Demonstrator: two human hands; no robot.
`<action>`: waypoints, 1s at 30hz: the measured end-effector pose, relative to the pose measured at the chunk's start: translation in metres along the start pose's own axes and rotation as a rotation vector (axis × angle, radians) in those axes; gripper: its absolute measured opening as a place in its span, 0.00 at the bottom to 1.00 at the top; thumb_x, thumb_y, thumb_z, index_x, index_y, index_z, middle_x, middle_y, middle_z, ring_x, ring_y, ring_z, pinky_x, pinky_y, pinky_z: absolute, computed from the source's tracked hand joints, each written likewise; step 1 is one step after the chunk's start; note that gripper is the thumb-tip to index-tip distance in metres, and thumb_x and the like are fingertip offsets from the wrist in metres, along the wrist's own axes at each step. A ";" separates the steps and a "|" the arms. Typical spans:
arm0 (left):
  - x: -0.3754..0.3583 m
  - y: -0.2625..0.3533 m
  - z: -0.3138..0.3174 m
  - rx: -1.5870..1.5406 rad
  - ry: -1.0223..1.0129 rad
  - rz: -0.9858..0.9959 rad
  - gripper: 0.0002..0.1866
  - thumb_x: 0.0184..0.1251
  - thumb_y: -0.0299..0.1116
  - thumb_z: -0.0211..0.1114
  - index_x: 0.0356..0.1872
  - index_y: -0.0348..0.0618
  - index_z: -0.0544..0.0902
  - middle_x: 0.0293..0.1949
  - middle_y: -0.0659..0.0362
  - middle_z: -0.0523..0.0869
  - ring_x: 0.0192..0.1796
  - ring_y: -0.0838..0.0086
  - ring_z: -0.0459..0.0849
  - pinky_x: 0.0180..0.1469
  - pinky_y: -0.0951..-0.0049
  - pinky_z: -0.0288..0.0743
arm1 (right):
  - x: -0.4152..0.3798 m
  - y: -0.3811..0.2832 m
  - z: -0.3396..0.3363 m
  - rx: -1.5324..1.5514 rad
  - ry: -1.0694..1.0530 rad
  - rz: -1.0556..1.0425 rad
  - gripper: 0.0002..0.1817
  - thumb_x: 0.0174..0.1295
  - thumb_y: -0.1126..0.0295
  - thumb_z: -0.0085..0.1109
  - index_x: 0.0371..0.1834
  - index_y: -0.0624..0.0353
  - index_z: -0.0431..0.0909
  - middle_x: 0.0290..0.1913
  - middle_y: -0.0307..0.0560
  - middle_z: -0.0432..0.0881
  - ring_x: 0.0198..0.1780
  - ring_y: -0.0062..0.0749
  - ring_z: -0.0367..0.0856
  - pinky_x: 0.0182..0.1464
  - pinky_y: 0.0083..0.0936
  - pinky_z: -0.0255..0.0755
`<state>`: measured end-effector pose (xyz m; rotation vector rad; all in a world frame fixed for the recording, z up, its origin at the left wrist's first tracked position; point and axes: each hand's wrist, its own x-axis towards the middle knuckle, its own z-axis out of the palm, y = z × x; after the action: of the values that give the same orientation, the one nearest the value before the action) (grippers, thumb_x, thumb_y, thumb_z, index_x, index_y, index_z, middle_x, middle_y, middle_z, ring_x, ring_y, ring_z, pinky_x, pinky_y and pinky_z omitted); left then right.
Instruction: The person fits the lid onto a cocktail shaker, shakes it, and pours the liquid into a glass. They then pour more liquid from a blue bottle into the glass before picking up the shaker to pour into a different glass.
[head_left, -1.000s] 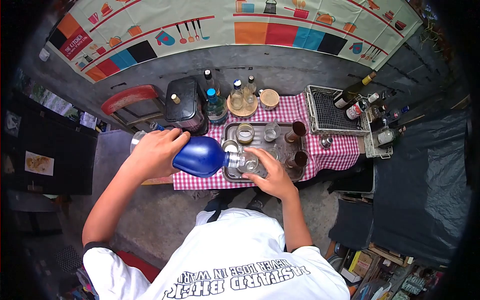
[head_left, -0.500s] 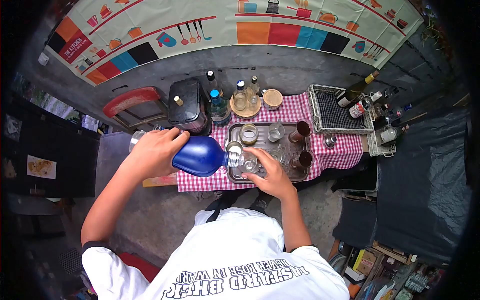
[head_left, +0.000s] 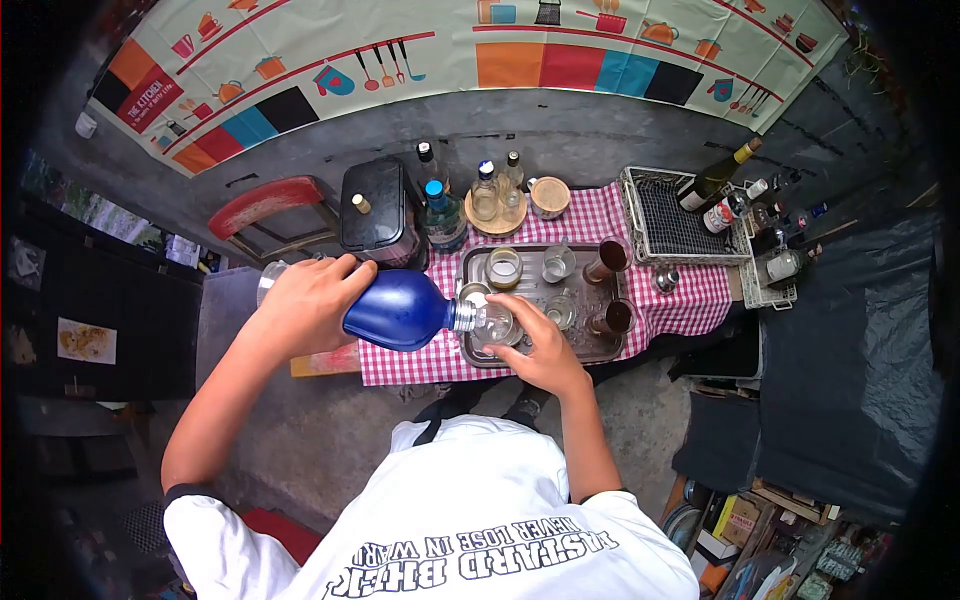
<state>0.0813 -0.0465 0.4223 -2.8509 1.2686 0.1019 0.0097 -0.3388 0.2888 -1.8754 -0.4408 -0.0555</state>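
Observation:
My left hand (head_left: pixel 308 305) is wrapped around a blue bottle (head_left: pixel 396 312), which lies tilted nearly sideways with its neck pointing right. The mouth of the bottle meets the rim of a small clear glass (head_left: pixel 493 325). That glass is gripped between the thumb and fingers of my right hand (head_left: pixel 548 352), above the front of a dark serving tray (head_left: pixel 592 350). On the tray stand a glass jar (head_left: pixel 503 267), a clear glass (head_left: pixel 558 263) and two dark brown tumblers (head_left: pixel 606 262). Whether liquid is flowing at the bottle's mouth is too small to tell.
A red-checked cloth (head_left: pixel 400 368) covers the table. Behind the tray are a round wooden board (head_left: pixel 497 226) with bottles, a blue-capped bottle (head_left: pixel 443 215), a lidded jar (head_left: pixel 549 198) and a black bin (head_left: pixel 377 205). Wire baskets (head_left: pixel 690 262) with bottles stand right.
Both hands keep their hold, with the bottle and glass almost unmoved. The table and its things appear shifted slightly right, as the view has moved a little.

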 end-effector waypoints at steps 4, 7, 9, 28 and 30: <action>-0.001 -0.001 -0.001 0.005 -0.003 -0.002 0.35 0.38 0.34 0.78 0.53 0.41 0.75 0.40 0.52 0.81 0.42 0.55 0.85 0.46 0.59 0.79 | 0.002 -0.001 0.001 0.018 -0.005 0.004 0.35 0.53 0.72 0.73 0.66 0.58 0.71 0.61 0.54 0.79 0.62 0.48 0.79 0.62 0.37 0.72; -0.002 -0.001 -0.002 -0.004 -0.004 -0.008 0.36 0.37 0.34 0.78 0.53 0.41 0.75 0.40 0.53 0.81 0.42 0.55 0.85 0.46 0.59 0.79 | 0.002 -0.003 0.001 0.017 -0.011 0.014 0.35 0.54 0.72 0.73 0.66 0.58 0.71 0.61 0.54 0.79 0.62 0.48 0.79 0.62 0.37 0.72; -0.003 0.000 -0.003 0.003 -0.001 -0.006 0.35 0.38 0.34 0.78 0.53 0.41 0.75 0.39 0.53 0.81 0.42 0.56 0.85 0.45 0.59 0.79 | 0.002 -0.004 0.001 0.016 -0.017 0.027 0.35 0.54 0.72 0.73 0.66 0.58 0.70 0.62 0.54 0.78 0.62 0.48 0.79 0.62 0.37 0.72; -0.026 -0.020 0.023 -0.082 0.103 -0.012 0.34 0.40 0.37 0.78 0.52 0.40 0.75 0.37 0.52 0.81 0.40 0.55 0.85 0.43 0.59 0.79 | 0.008 -0.012 0.024 -0.021 0.006 0.041 0.34 0.54 0.71 0.74 0.66 0.59 0.71 0.61 0.53 0.79 0.63 0.46 0.77 0.63 0.37 0.71; -0.031 -0.022 0.036 -0.181 0.150 -0.056 0.35 0.40 0.38 0.78 0.53 0.39 0.75 0.38 0.52 0.81 0.41 0.55 0.85 0.43 0.58 0.79 | 0.009 -0.013 0.029 -0.024 0.022 0.040 0.35 0.52 0.72 0.74 0.66 0.61 0.71 0.60 0.53 0.79 0.63 0.42 0.77 0.64 0.35 0.70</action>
<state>0.0750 -0.0073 0.3884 -3.0988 1.2629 0.0020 0.0085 -0.3065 0.2929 -1.9051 -0.3886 -0.0545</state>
